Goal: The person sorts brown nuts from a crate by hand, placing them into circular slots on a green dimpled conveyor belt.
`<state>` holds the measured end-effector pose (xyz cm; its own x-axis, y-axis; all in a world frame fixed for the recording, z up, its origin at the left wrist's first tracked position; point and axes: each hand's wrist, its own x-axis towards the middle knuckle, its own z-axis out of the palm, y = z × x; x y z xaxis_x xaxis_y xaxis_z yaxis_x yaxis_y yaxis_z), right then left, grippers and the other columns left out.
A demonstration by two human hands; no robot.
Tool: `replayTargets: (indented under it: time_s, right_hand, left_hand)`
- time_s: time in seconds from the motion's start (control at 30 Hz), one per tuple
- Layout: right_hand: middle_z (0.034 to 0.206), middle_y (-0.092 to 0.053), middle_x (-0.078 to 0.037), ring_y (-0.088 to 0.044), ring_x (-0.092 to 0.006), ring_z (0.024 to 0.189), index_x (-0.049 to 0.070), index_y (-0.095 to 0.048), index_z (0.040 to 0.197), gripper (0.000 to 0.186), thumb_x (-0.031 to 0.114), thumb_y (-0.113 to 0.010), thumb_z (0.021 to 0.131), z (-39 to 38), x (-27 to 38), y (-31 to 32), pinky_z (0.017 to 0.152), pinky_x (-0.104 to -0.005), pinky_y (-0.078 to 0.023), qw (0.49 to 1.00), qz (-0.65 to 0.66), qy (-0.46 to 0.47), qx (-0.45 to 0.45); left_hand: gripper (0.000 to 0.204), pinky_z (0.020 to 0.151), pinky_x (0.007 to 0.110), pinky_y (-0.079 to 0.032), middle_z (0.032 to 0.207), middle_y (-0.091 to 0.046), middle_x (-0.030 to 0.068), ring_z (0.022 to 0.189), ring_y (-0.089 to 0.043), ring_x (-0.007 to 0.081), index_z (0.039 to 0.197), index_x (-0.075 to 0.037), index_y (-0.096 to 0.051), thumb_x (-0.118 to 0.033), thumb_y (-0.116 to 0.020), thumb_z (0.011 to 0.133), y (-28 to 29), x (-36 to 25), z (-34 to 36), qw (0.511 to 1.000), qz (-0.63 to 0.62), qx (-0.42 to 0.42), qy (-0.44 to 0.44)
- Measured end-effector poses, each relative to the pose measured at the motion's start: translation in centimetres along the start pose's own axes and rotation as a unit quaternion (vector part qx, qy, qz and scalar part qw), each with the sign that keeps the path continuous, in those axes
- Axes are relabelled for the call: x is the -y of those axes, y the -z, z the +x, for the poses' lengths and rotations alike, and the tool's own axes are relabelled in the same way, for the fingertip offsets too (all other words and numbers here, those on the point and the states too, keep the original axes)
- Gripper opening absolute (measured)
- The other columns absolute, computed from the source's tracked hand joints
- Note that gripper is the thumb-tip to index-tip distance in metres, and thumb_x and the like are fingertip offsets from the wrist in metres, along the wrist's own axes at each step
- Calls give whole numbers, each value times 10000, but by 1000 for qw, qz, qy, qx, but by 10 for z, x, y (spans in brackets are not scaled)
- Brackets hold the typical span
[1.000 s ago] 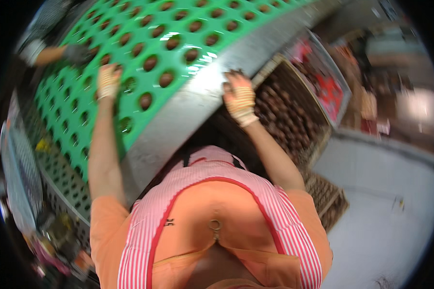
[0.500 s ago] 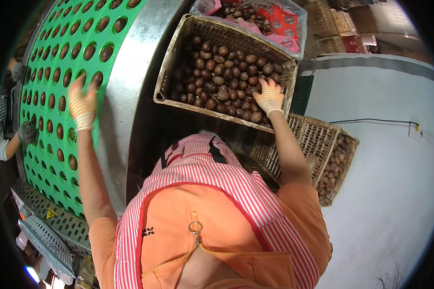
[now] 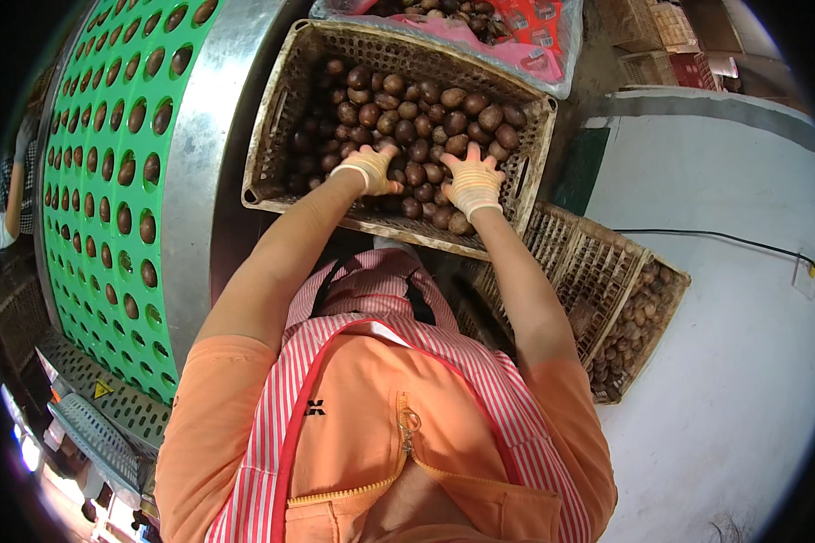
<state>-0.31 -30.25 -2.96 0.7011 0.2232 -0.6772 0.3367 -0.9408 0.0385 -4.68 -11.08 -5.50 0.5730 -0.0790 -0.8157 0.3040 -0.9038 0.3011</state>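
Note:
Both my hands are down in a plastic crate (image 3: 272,136) of round, dark purple-brown fruits that look like passion fruit (image 3: 417,149). My left hand (image 3: 369,169), in a pale striped glove with bare fingertips, rests on the fruit near the crate's near side, its fingers apart. To its right, my right hand (image 3: 474,184), gloved the same way, lies on the fruit with fingers spread. Some fingertips reach between the fruits, and I see neither hand gripping one. Left of the crate stands a green sorting belt (image 3: 109,181) with fruits sitting in its oval holes.
A curved metal edge (image 3: 199,136) separates belt and crate. Behind the crate is a plastic-lined box (image 3: 552,68) with more fruit. Crates (image 3: 598,290) stand at the right, beside a pale wall (image 3: 724,344) with a black cable. Another person's arm (image 3: 14,195) shows beyond the belt.
My left hand has moved right, from over the green belt into the crate. My right hand has shifted left across the fruit. The view has turned slightly, and the other person's hands have moved back from the belt.

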Motion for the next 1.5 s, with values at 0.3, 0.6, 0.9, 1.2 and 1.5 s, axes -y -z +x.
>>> replayTargets:
  time_s: [0.3, 0.6, 0.9, 1.2, 1.5]
  right_hand:
    - [1265, -473, -204, -510, -407, 1154, 303, -617, 1285, 636, 373, -737, 664, 23, 2, -9, 979, -465, -467, 997, 27, 70, 17]
    - [1396, -390, -219, -528, -400, 1179, 165, -609, 1290, 701, 330, -798, 636, 35, 1, -4, 1015, -416, -448, 982, 103, 62, 144]
    - [1297, -505, -216, -591, -327, 1121, 3, -698, 1106, 603, 257, -819, 573, 42, 5, -33, 966, -398, -478, 968, 123, 151, 157]
    - [1259, -603, -211, -608, -333, 1125, 75, -631, 1261, 675, 285, -789, 639, 20, 41, -2, 998, -426, -485, 957, 129, -7, 258]
    - [1209, -651, -171, -625, -286, 1054, 11, -694, 1127, 509, 273, -770, 698, 26, 39, -20, 952, -397, -475, 994, 44, 0, 104]
  left_hand:
    - [878, 1064, 462, -406, 1503, -288, 239, 1341, -415, 419, 1474, -252, -389, -658, -681, 751, -16, 15, -4, 996, -90, -9, 12]
    - [773, 1019, 432, -439, 1327, -600, 106, 1238, -537, 309, 1293, -158, -630, -623, -748, 687, -30, 36, 16, 996, -38, 6, -85]
    - [730, 960, 425, -466, 1327, -605, 111, 1181, -589, 306, 1256, -93, -651, -538, -799, 697, -1, 30, -8, 986, -28, 146, -74]
    - [674, 870, 412, -509, 1099, -704, 130, 1012, -659, 313, 1136, -73, -703, -541, -786, 658, -6, 47, -28, 968, -94, -77, -218]
    - [584, 858, 319, -522, 1061, -723, 119, 960, -682, 210, 1178, -37, -672, -393, -784, 729, 7, 136, -200, 770, -438, -336, -321]
